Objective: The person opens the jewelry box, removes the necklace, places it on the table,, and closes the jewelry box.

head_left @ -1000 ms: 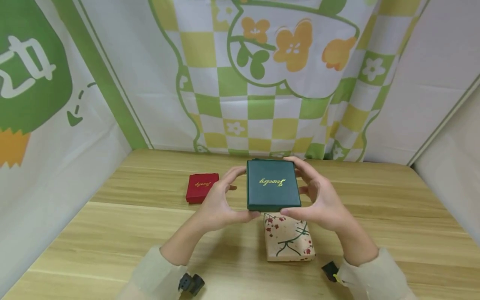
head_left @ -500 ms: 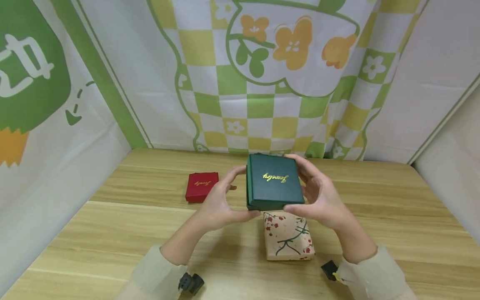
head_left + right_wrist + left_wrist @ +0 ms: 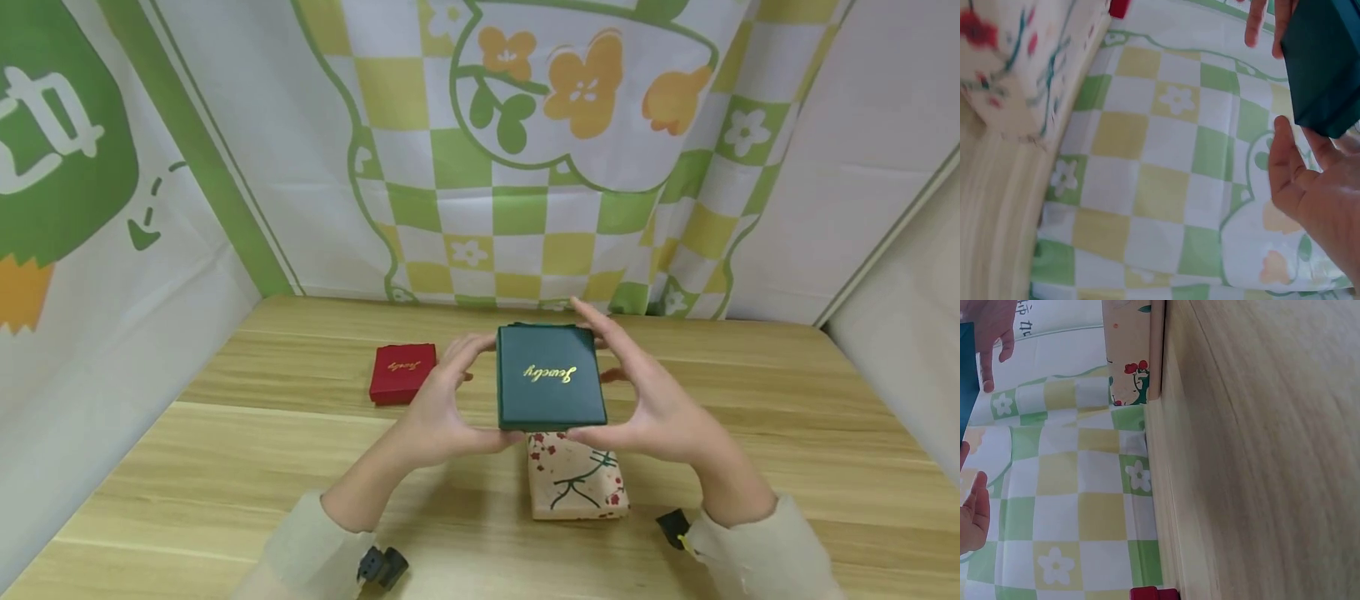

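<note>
Above the table a dark green jewelry box [image 3: 551, 379] with gold lettering is held up, its lid lying flat. My left hand [image 3: 442, 412] grips its left side, thumb along the near edge and fingers behind. At the other side my right hand [image 3: 660, 408] has its thumb at the near edge, while the index finger stretches straight past the far corner and a gap shows beside the palm. In the right wrist view, the right hand's fingertips [image 3: 1282, 131] stand off the box's side, with one finger reaching its lower corner. Part of the green box enters the left wrist view.
A cream box with a red blossom print [image 3: 577, 483] lies on the wooden table [image 3: 262, 467] below the green one. Left of it, farther back, is a red jewelry box [image 3: 402, 371], partly behind the left hand. A checkered curtain [image 3: 525, 208] hangs behind the table.
The green box's lid, lifted askew half a second ago, lies level again. My right hand has loosened and shifted right, its index finger straightening. The left hand keeps its hold.
</note>
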`<state>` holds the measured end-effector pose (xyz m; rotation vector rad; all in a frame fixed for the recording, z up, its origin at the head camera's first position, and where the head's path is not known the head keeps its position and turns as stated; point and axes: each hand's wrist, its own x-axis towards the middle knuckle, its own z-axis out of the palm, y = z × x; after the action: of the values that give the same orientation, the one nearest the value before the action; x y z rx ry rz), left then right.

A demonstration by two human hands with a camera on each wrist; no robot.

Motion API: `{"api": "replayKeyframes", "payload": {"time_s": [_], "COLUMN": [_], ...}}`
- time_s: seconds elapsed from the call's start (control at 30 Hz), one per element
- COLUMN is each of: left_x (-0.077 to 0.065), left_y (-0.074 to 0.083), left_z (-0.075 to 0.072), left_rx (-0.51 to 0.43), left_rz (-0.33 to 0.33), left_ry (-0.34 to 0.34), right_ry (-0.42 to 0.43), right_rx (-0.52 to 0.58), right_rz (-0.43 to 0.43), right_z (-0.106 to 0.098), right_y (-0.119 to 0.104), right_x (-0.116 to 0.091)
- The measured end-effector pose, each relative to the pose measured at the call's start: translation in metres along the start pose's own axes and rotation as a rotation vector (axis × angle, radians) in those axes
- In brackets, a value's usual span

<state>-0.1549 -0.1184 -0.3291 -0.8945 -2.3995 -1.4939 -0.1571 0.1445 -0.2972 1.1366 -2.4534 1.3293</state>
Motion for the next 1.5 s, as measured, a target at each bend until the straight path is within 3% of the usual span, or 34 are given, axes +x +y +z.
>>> {"api": "replayKeyframes", "payload": {"time_s": [0.1,0.23,0.6,1.23,1.5], "left_x": [0.000,0.000,0.001,0.001,0.001], "left_y": [-0.001,-0.004,-0.005,-0.007,-0.006], "left_z": [0.000,0.001,0.001,-0.001,-0.002], "left_rx": [0.003,-0.007,0.011,-0.009,0.012], "left_rz": [0.006,-0.007,-0.023,-0.059,-0.060], "left_ry": [-0.008,-0.030,-0.047,-0.076,-0.065], "right_ry": [-0.020,-0.030,0.042,0.048,0.068], "right_rx": [-0.108,-0.158,-0.103,-0.073,-0.041], "right_rz": [-0.008,-0.036,-0.035,-0.009,-0.045], "right_z": [-0.002,-0.002,-0.008,-0.029,-0.039], "right_y": [-0.003,-0.005,-0.001,-0.006,-0.005], "right_x": [0.000,0.000,-0.003,-0.013,-0.019]}}
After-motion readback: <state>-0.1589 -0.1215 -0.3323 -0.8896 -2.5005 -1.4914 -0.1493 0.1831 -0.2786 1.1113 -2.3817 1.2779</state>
